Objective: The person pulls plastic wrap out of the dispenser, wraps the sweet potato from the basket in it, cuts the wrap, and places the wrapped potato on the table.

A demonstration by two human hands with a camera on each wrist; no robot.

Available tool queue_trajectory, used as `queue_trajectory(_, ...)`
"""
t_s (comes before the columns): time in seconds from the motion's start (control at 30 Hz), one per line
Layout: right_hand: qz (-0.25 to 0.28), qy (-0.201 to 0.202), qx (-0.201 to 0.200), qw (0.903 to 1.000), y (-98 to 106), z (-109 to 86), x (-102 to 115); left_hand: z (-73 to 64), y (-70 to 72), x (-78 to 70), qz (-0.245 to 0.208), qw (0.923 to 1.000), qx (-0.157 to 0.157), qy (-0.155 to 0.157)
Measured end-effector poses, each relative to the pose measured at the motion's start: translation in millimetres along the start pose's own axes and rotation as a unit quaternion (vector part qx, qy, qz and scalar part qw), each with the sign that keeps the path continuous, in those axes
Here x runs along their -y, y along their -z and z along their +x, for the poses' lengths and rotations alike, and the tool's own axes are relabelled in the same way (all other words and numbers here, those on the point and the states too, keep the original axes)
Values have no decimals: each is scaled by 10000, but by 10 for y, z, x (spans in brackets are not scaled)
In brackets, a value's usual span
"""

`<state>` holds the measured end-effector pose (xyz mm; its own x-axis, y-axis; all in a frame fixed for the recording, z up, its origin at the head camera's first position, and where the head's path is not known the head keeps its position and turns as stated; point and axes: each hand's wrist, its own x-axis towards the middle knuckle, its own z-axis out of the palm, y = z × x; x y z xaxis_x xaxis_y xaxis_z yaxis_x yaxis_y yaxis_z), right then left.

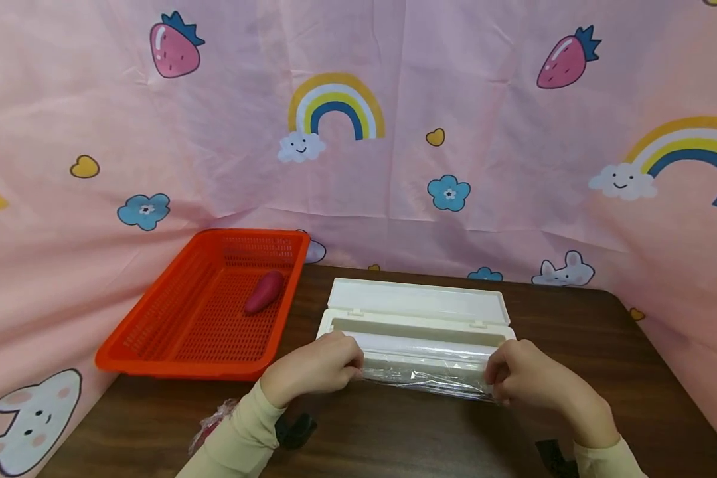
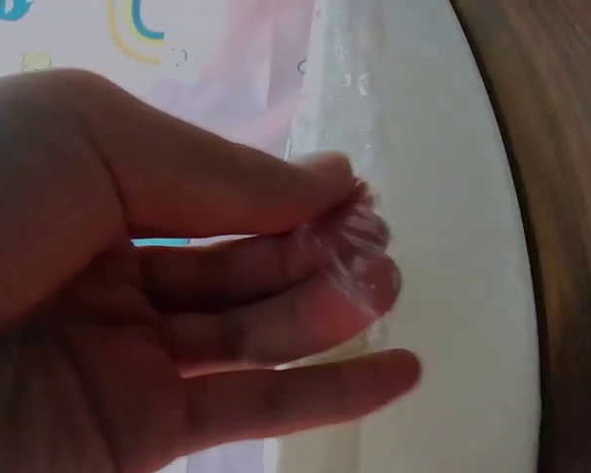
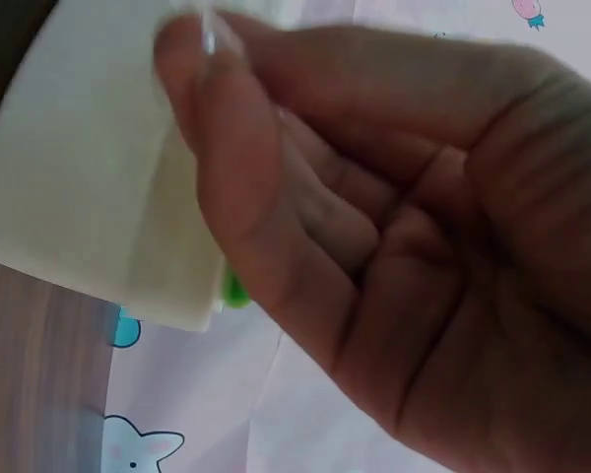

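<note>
A white cling film dispenser box (image 1: pixel 421 324) sits on the table with its lid (image 1: pixel 418 302) laid back. Inside it is a roll of cling film (image 1: pixel 409 346), and a clear sheet of film (image 1: pixel 425 380) comes off the roll over the front edge. My left hand (image 1: pixel 321 367) pinches the sheet's left corner; the left wrist view shows the crumpled film (image 2: pixel 350 251) between thumb and fingers. At the right corner, my right hand (image 1: pixel 528 377) pinches the film between thumb and index finger. The sheet stretches between both hands, just in front of the box.
An orange-red plastic basket (image 1: pixel 179 367) stands at the left, holding a reddish sweet potato (image 1: pixel 265 292). Beside my left sleeve (image 1: pixel 239 431) lies a red thing wrapped in clear film (image 1: pixel 210 425), partly hidden. A printed pink cloth (image 1: pixel 382 172) hangs behind the brown table (image 1: pixel 388 438).
</note>
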<state>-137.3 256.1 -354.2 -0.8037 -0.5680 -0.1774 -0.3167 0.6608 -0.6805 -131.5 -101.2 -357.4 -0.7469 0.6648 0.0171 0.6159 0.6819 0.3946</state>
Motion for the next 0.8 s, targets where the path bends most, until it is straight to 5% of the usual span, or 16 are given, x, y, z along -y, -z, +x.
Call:
queue_trajectory(0.33,-1267,162,-1584,9791,-32,183,-126,198,-109,297,75,9983,-580,73)
queue_trajectory(0.8,-1253,332,-2399,9621,109,32,78,122,124,242,116,9939,-1090,107)
